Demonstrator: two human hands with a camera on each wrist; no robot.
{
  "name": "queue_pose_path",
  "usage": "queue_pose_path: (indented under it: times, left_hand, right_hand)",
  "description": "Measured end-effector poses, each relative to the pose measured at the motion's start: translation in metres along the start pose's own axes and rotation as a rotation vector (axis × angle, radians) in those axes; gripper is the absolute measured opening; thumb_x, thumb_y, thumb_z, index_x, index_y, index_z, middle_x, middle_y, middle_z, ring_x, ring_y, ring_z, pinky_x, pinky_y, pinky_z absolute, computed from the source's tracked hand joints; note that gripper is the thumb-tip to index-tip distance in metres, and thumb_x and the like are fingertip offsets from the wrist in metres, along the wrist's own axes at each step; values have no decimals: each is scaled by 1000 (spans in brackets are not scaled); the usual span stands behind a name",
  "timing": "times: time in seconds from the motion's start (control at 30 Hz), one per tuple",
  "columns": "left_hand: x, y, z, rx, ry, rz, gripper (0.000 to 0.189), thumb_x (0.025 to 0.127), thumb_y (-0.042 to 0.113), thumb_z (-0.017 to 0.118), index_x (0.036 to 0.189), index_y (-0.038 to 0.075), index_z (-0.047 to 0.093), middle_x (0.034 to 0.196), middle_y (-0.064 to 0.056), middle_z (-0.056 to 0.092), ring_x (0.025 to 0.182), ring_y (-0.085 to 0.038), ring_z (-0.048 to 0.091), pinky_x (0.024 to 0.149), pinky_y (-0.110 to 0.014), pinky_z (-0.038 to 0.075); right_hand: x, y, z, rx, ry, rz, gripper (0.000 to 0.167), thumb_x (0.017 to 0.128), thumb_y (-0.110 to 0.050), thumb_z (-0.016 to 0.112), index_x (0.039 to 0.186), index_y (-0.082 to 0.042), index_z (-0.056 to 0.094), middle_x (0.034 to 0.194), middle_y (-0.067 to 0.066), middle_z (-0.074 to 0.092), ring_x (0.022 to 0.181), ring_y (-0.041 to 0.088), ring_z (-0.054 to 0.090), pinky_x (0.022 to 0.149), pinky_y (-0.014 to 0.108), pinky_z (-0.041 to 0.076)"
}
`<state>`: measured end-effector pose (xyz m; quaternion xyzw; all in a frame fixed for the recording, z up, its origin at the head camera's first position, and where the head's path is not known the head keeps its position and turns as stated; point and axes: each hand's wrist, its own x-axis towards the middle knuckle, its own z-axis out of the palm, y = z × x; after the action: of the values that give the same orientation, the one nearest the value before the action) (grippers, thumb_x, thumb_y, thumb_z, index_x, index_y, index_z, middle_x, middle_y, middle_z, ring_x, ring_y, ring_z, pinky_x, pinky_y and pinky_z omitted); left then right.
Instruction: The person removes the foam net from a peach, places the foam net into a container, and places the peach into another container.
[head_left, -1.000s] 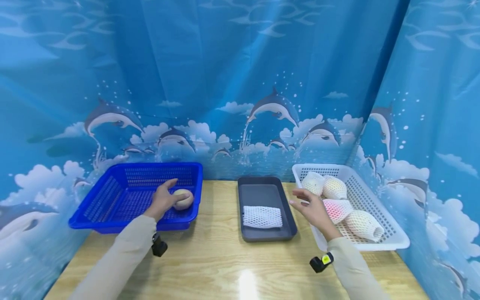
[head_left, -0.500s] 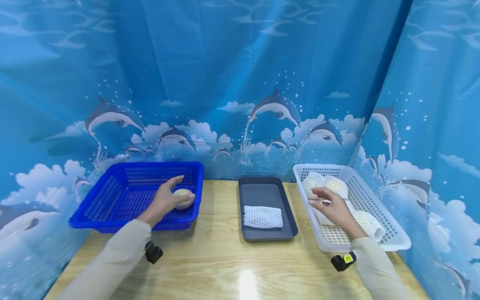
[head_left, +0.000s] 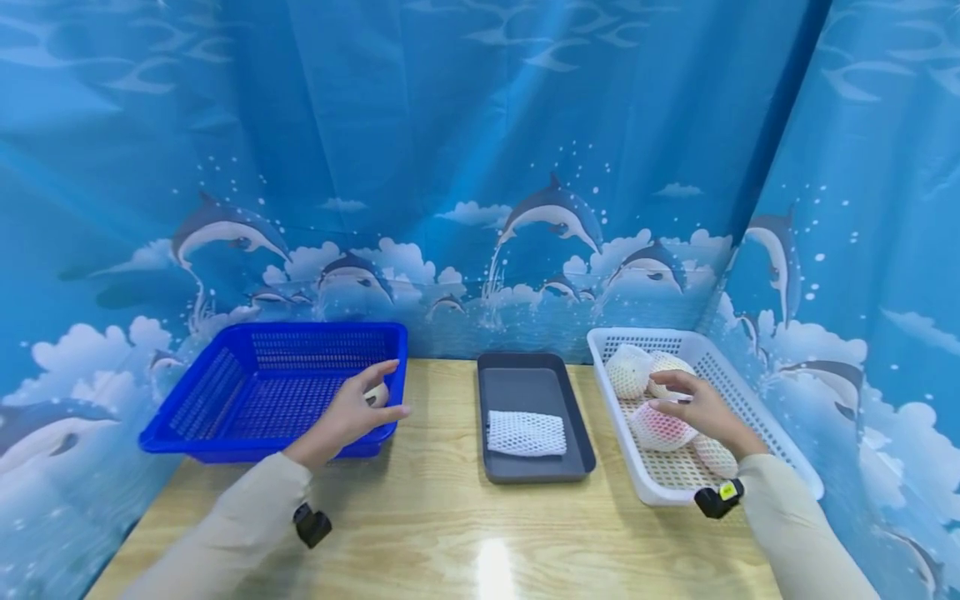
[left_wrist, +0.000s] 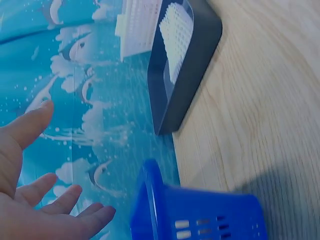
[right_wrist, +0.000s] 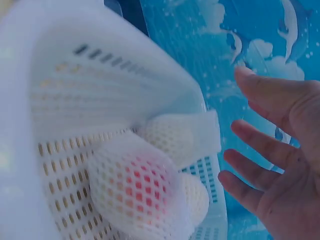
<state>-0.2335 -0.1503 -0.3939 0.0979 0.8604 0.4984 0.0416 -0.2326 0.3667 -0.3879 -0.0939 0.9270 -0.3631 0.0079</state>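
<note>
My left hand (head_left: 345, 421) hovers above the right side of the blue basket (head_left: 247, 450), its fingers and thumb apart with nothing between them. Partly hidden behind that hand is a pale round fruit (head_left: 377, 395) inside the basket. Over the white basket (head_left: 645, 483), my right hand (head_left: 705, 412) is held with fingers spread and loosely bent. Below it lie several round fruits in white foam net sleeves; one netted fruit (right_wrist: 140, 190) shows pink-red through the mesh. In the right wrist view, a gap separates the fingers from the fruits.
Between the baskets stands a dark grey tray (head_left: 521, 387) with a flat white foam net sleeve (head_left: 527, 433) across its front half. All stand on a light wooden table (head_left: 442, 517). Behind them hangs a blue dolphin-print curtain (head_left: 450, 167).
My left hand has moved right and up from the pale fruit, which stays in the blue basket. My right hand has moved right, from the white basket's left edge to above the netted fruits.
</note>
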Motion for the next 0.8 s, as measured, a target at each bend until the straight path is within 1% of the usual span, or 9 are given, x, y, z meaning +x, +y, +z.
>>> queue_pose_path:
  times: [0.1,0.17,0.23,0.3,0.4,0.53,0.63,0.73,0.8]
  left_hand:
    - [-3,3,6,-42,-28,11,86,79,33,79,148,10,34,154,-18,29,138,-44,27,110,-56,32]
    - [-4,4,10,-76,-48,19,84,80,28,79,148,9,33,154,-19,28,138,-45,26,111,-54,31]
    - [-6,5,14,-97,-56,24,82,80,23,79,147,8,34,153,-19,29,139,-44,26,112,-54,29]
    - [-8,6,19,-102,-59,38,80,80,22,79,146,7,36,152,-19,31,139,-43,27,112,-54,29]
    - [-10,7,24,-116,-62,57,80,79,22,80,145,5,37,151,-19,35,138,-43,30,111,-56,30]
    - [-12,8,30,-156,-78,99,81,78,20,80,144,0,37,149,-22,35,136,-45,31,111,-59,29]
    - [-14,9,35,-202,-108,127,80,79,16,79,144,-2,36,149,-24,34,136,-46,30,111,-58,28]
    - [-15,9,39,-244,-138,132,78,80,14,78,144,-2,35,150,-24,33,137,-46,28,112,-57,27]
    - [-16,9,41,-254,-149,131,78,81,15,77,145,-2,35,150,-24,33,137,-46,28,113,-57,27]
  right_hand:
    - [4,10,-8,-22,-43,12,55,93,-24,64,138,2,44,141,29,41,127,53,37,94,61,46]
    - [7,17,-12,-39,-70,11,55,94,-22,63,140,1,43,142,29,39,127,53,36,93,62,46]
    - [9,23,-14,-45,-90,14,56,93,-22,63,140,1,43,143,29,38,127,54,35,93,63,45]
    - [11,29,-15,-42,-98,28,57,93,-23,63,140,2,42,143,30,37,128,54,34,93,64,44]
    - [14,36,-14,-44,-92,64,60,93,-26,64,141,1,41,144,30,35,129,55,31,94,66,42]
    - [20,44,-9,-44,-73,112,62,92,-29,64,142,0,41,146,30,34,131,54,28,98,69,37]
    - [24,49,-5,-38,-85,144,63,92,-31,65,141,1,41,146,31,33,131,54,27,99,69,35]
    - [25,52,-2,-31,-115,164,62,91,-27,65,141,2,41,145,32,32,130,55,26,99,69,36]
    - [25,53,2,-26,-127,159,61,90,-23,67,139,4,42,143,33,34,130,56,27,100,68,35]
